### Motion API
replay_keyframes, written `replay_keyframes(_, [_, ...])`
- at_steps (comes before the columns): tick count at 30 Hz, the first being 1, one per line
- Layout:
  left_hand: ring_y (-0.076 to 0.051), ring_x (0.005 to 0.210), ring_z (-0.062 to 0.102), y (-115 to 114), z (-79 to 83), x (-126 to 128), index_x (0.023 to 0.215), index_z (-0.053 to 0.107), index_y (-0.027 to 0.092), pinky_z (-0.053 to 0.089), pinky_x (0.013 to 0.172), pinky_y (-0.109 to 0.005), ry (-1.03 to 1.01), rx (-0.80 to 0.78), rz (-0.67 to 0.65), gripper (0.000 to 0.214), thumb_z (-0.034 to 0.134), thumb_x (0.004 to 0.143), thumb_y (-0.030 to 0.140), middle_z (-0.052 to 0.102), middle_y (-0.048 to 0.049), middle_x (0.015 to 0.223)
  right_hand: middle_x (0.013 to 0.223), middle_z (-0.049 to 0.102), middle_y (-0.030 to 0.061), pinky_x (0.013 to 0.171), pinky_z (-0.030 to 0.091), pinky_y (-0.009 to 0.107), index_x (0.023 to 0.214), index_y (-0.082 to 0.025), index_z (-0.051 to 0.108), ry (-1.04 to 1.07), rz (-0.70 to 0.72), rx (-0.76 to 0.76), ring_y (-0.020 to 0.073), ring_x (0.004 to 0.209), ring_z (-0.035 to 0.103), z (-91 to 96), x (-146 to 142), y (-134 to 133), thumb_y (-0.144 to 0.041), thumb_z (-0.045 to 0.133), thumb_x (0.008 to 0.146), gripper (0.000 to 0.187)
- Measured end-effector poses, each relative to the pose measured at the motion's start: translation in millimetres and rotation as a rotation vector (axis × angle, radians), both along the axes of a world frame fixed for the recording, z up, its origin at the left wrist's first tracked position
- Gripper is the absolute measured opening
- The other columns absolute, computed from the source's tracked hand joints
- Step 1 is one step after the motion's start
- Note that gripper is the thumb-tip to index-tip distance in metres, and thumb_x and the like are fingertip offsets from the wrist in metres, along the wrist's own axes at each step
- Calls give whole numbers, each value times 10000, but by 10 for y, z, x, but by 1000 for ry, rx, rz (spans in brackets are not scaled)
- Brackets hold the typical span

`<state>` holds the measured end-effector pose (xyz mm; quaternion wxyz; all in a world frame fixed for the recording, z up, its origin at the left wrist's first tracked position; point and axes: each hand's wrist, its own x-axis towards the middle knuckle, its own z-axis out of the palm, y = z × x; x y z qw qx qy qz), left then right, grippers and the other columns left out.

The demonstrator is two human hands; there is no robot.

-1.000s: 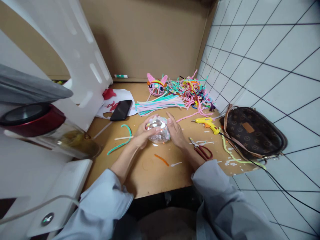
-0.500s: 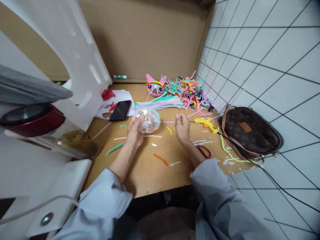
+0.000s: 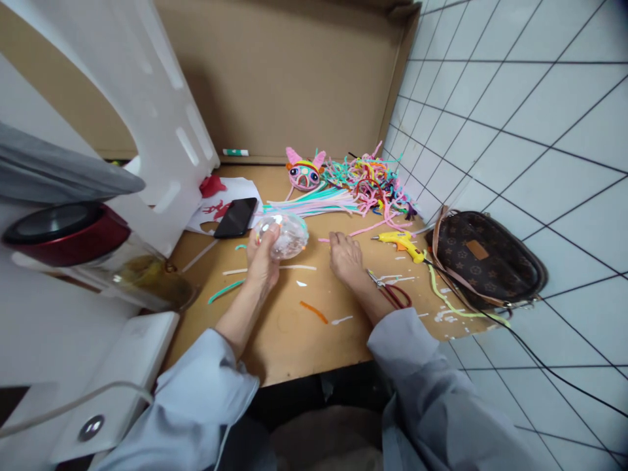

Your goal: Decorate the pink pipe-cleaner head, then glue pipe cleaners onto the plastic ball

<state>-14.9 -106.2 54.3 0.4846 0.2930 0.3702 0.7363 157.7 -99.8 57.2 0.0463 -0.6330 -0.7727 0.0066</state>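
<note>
My left hand (image 3: 263, 257) is closed round a clear, shiny plastic ball (image 3: 290, 237), held above the table, its thumb on the near side. Small coloured bits show through its wall. My right hand (image 3: 346, 255) rests palm down on the table to the right of the ball, with fingers stretched forward and slightly apart. A short pink pipe cleaner (image 3: 323, 240) pokes out beside its fingertips. Whatever lies under the palm is hidden. Red-handled scissors (image 3: 396, 296) lie by my right wrist, and a yellow glue gun (image 3: 403, 243) is further right.
At the back sit a decorated pink-eared animal face (image 3: 304, 175), a bundle of pipe cleaners (image 3: 314, 204) and a tangled heap of them (image 3: 375, 180). A phone (image 3: 236, 218) lies left. A brown handbag (image 3: 485, 258) and the glue gun's cord (image 3: 534, 356) are right; a glass bottle (image 3: 142, 271) stands left.
My right hand has gone from a closed pinch in the air down onto the table, slightly left, covering a yellow pipe cleaner piece. The ball has shifted a little left in my left hand.
</note>
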Motion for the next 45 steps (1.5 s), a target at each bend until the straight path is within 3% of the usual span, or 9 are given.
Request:
replay_keyframes(5, [-136,760,660,-1,-17,-1,979,695,202,557,769,-264,9,8,-2,553,893,542,477,718,-3,900,1234,640,194,970,476,362,1190,-106,646,-118,54,-21,256,1161,611,36,-54,79,-47,322,968,397])
replay_keyframes(11, [-118,742,640,-8,-18,0,945,703,206,542,725,-224,-8,13,17,524,900,522,444,711,8,893,1217,635,224,809,562,327,1226,-75,602,-139,38,-76,241,1059,701,61,-144,156,-18,338,962,378])
replay_keyframes(16, [-118,696,629,6,-5,-2,938,709,211,559,666,-216,-28,-5,63,571,922,464,448,710,10,851,1193,672,189,843,563,331,1286,-110,546,-96,24,-72,233,1049,718,312,-108,174,-67,270,1007,395])
replay_keyframes(25, [-113,674,624,4,-16,-24,911,700,219,539,622,-205,6,2,69,511,910,506,447,696,17,814,1255,634,225,994,476,397,1258,-93,569,-182,24,159,286,1166,630,642,225,391,-23,311,962,398])
replay_keyframes(30, [-115,683,622,4,-28,-23,924,689,214,541,652,-210,10,-10,78,525,908,508,448,699,8,833,1273,625,251,1009,467,397,1290,-62,553,-213,-9,170,283,1184,617,739,554,516,-11,281,960,431])
replay_keyframes(35, [-124,731,642,0,-45,-4,949,672,212,533,727,-231,25,-6,43,505,876,554,451,697,16,855,1384,561,246,907,516,370,1373,-82,526,-195,-172,70,288,1149,650,720,871,749,-40,378,925,473])
replay_keyframes(37, [-130,748,645,-10,-44,5,949,671,214,527,735,-236,17,-20,29,504,876,556,454,699,14,863,1403,564,221,899,513,350,1359,-104,559,-142,-158,48,282,1157,649,683,909,851,-76,434,915,462])
replay_keyframes(41, [-136,743,641,-28,-29,17,949,665,214,530,730,-246,-11,-57,22,531,887,531,456,697,9,861,1152,725,170,872,491,316,1136,-136,706,23,-114,63,276,1120,664,637,785,1049,-176,454,948,317])
replay_keyframes(45, [-128,720,632,-26,-33,8,955,661,219,531,716,-244,-21,-71,21,532,887,532,448,695,14,860,1067,754,151,831,484,285,1058,-129,726,152,-171,106,257,1054,686,638,584,1265,-267,499,955,284])
